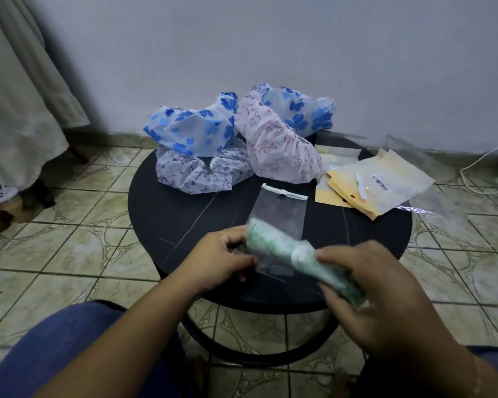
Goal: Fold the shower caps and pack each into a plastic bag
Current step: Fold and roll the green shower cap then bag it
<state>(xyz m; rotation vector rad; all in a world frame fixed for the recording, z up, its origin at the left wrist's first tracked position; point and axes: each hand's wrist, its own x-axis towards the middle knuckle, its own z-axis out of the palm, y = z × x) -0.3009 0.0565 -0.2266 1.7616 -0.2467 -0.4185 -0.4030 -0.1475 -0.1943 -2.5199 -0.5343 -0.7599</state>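
Note:
A folded green-patterned shower cap [282, 248] is rolled into a long bundle, its upper end inside a clear plastic bag [273, 211] with a white header strip. My right hand [365, 285] grips the bundle's lower end. My left hand [227, 257] pinches the bag's open edge above the round black table [184, 219]. At the far side of the table lie several unfolded caps: two with blue flowers [190, 124] [299, 110], a pink-patterned one [276, 150] and a purple-patterned one [202, 173].
Empty bags with yellow card backing [374, 185] are stacked at the table's right. A white cable [483, 168] runs over the tiled floor at right. A curtain [20, 104] hangs at left. My blue-clad knees are in the foreground.

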